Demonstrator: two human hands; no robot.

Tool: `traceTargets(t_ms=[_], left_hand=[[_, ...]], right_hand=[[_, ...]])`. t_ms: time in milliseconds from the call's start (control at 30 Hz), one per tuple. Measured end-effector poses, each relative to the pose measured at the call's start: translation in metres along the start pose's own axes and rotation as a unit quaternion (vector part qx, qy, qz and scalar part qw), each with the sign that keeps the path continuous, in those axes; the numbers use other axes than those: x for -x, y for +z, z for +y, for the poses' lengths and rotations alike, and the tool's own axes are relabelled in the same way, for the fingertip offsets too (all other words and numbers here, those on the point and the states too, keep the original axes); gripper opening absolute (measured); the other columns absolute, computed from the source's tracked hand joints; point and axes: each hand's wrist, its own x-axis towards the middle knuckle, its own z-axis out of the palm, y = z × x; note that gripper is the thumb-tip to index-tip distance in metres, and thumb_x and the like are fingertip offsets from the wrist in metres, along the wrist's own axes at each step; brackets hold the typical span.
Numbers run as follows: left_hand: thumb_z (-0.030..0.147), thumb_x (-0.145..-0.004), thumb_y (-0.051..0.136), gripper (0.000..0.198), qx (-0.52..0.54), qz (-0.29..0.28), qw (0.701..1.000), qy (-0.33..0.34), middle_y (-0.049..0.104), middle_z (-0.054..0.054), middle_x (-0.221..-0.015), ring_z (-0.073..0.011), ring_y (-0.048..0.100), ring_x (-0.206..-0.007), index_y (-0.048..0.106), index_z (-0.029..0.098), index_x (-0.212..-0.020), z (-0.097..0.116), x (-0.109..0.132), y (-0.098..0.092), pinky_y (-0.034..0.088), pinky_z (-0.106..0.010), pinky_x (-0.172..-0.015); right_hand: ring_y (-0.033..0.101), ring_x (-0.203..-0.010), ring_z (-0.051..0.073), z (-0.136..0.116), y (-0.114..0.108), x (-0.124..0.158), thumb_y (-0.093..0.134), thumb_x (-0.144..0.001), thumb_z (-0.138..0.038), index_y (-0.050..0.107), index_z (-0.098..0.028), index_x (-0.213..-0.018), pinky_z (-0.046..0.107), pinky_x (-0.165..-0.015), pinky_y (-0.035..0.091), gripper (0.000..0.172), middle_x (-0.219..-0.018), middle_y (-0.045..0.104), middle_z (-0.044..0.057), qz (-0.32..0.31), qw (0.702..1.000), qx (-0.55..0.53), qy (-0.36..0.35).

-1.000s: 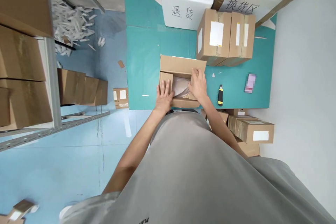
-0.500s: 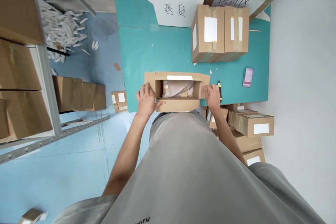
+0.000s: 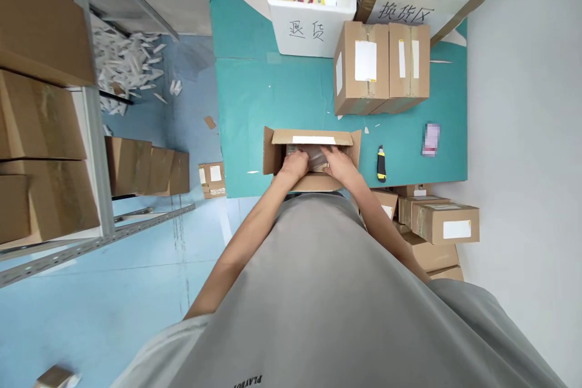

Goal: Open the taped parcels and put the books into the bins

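An open cardboard box (image 3: 317, 182) stands at the near edge of the green table, its flaps folded outward. Inside it lies a wrapped item with a pale, thin sheet (image 3: 317, 157) over it; its kind is hidden. My left hand (image 3: 295, 165) reaches into the left side of the box, fingers curled down and their tips out of sight. On the right, my right hand (image 3: 340, 165) reaches in with fingers stretched and apart, touching the sheet. A black and yellow box cutter (image 3: 381, 165) lies on the table right of the box.
Two taped cartons (image 3: 364, 100) stand behind the box. A white foam bin (image 3: 313, 18) with booklets and a large labelled carton (image 3: 422, 3) are at the back. A blurred pinkish object (image 3: 431, 139) lies at right. Stacked boxes (image 3: 448, 224) sit below the table; shelving (image 3: 97, 151) is left.
Both hands have moved inward from the side flaps into the box. The left and right flaps now stand more upright. The view has shifted slightly.
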Motion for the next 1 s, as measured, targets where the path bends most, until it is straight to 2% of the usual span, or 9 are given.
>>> traceTargets(t_ms=[133,267,367,467,533,633,800,933,1000], left_hand=[[0.023,-0.103,0.056,0.027,0.142,0.105,0.980,0.096,0.078,-0.013,-0.098,-0.0283,0.075,-0.096,0.078,0.016,-0.090,-0.009,0.038,-0.008,0.057,-0.038,-0.091],[0.028,-0.103,0.056,0.024,0.396,0.222,0.871,0.188,0.078,-0.008,-0.102,-0.0221,0.073,-0.095,0.078,0.017,-0.101,-0.009,0.071,-0.028,0.058,-0.033,-0.089],[0.043,-0.108,0.067,0.035,0.458,0.313,0.802,0.220,0.080,-0.009,-0.126,-0.0236,0.075,-0.116,0.074,0.021,-0.134,-0.006,0.078,-0.056,0.060,-0.035,-0.102],[0.059,-0.108,0.072,0.045,0.404,0.415,0.776,0.250,0.077,-0.009,-0.135,-0.0279,0.071,-0.132,0.073,0.026,-0.138,-0.005,0.067,-0.091,0.057,-0.042,-0.113],[0.063,-0.112,0.065,0.043,0.349,0.462,0.775,0.253,0.077,-0.009,-0.131,-0.0290,0.070,-0.132,0.076,0.025,-0.130,-0.008,0.051,-0.112,0.057,-0.045,-0.115],[0.054,-0.120,0.052,0.041,0.269,0.486,0.808,0.196,0.073,-0.009,-0.133,-0.0270,0.069,-0.133,0.073,0.021,-0.132,-0.016,0.015,-0.130,0.055,-0.046,-0.115],[0.035,-0.113,0.059,0.038,0.172,0.383,0.901,0.112,0.068,-0.018,-0.151,-0.0355,0.059,-0.152,0.065,0.017,-0.146,-0.036,-0.038,-0.117,0.047,-0.058,-0.128],[0.032,-0.106,0.070,0.066,0.130,0.315,0.938,0.058,0.047,-0.027,-0.176,-0.0414,0.039,-0.169,0.049,0.011,-0.165,-0.041,-0.025,-0.090,0.034,-0.062,-0.137],[0.028,-0.108,0.063,0.058,0.133,0.347,0.926,0.062,0.049,-0.024,-0.175,-0.0389,0.042,-0.167,0.053,0.015,-0.163,-0.038,0.005,-0.077,0.037,-0.058,-0.136]], right_hand=[[0.073,-0.134,0.039,-0.002,-0.004,0.013,0.085,-0.098,-0.028,0.063,-0.020,-0.158,0.046,-0.110,0.058,0.065,-0.156,0.067,0.021,-0.033,0.997,-0.058,-0.025],[0.080,-0.109,0.035,-0.006,-0.026,0.044,0.071,-0.105,-0.034,0.077,-0.022,-0.121,0.043,-0.095,0.062,0.021,-0.115,0.083,0.010,0.033,0.979,-0.185,-0.077],[0.079,-0.107,0.032,-0.015,-0.060,0.052,0.070,-0.104,-0.041,0.073,-0.024,-0.128,0.042,-0.093,0.064,0.030,-0.110,0.082,0.004,0.142,0.936,-0.297,-0.122],[0.074,-0.125,0.030,-0.030,-0.102,0.031,0.066,-0.106,-0.052,0.059,-0.028,-0.149,0.043,-0.103,0.065,0.050,-0.132,0.077,0.005,0.270,0.877,-0.352,-0.183],[0.067,-0.140,0.030,-0.042,-0.125,0.003,0.060,-0.110,-0.054,0.050,-0.028,-0.157,0.045,-0.114,0.061,0.055,-0.150,0.068,0.008,0.324,0.855,-0.334,-0.228],[0.055,-0.157,0.032,-0.057,-0.140,-0.044,0.050,-0.117,-0.051,0.040,-0.026,-0.168,0.052,-0.129,0.050,0.058,-0.165,0.056,0.012,0.318,0.892,-0.242,-0.213],[0.046,-0.165,0.032,-0.055,-0.118,-0.106,0.047,-0.120,-0.047,0.032,-0.021,-0.177,0.050,-0.136,0.040,0.065,-0.177,0.045,0.017,0.223,0.956,-0.152,-0.116],[0.051,-0.161,0.047,-0.031,-0.099,-0.110,0.070,-0.111,-0.040,0.027,-0.006,-0.179,0.060,-0.133,0.041,0.087,-0.185,0.025,0.036,0.089,0.987,-0.130,0.025],[0.055,-0.156,0.051,-0.018,-0.095,-0.087,0.077,-0.106,-0.037,0.030,-0.008,-0.179,0.065,-0.128,0.047,0.092,-0.187,0.023,0.035,0.115,0.984,-0.128,0.038]])
